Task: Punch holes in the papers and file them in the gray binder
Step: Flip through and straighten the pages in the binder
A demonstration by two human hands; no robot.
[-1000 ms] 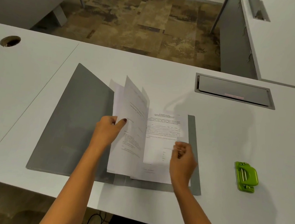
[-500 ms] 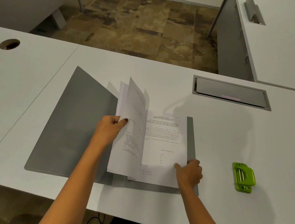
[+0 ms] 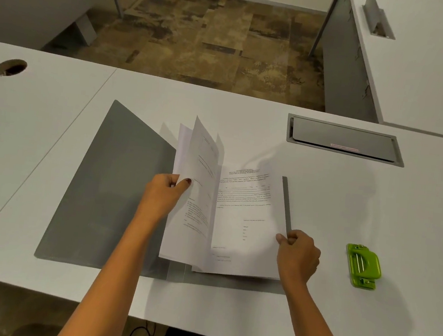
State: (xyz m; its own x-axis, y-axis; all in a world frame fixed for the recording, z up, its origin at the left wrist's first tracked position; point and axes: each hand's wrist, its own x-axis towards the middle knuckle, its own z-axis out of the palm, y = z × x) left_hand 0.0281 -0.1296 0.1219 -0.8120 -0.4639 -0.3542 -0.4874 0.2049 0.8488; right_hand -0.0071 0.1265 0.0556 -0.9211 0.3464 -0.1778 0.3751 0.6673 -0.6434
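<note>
The gray binder (image 3: 106, 196) lies open on the white desk, its left cover flat. White printed papers (image 3: 244, 220) rest on its right half. My left hand (image 3: 163, 198) pinches several sheets and holds them raised, nearly upright, over the spine. My right hand (image 3: 297, 255) grips the lower right edge of the flat sheets, next to the binder's right border. A green hole punch (image 3: 363, 267) sits alone on the desk, to the right of my right hand.
A gray cable hatch (image 3: 345, 140) is set into the desk behind the binder on the right. A round cable hole (image 3: 11, 67) is at the far left. Another white desk (image 3: 433, 67) stands at the right. Brown patterned floor lies beyond the desk's far edge.
My right hand slid from the middle of the page to its lower right edge and closed on it. My left hand kept the raised sheets in place.
</note>
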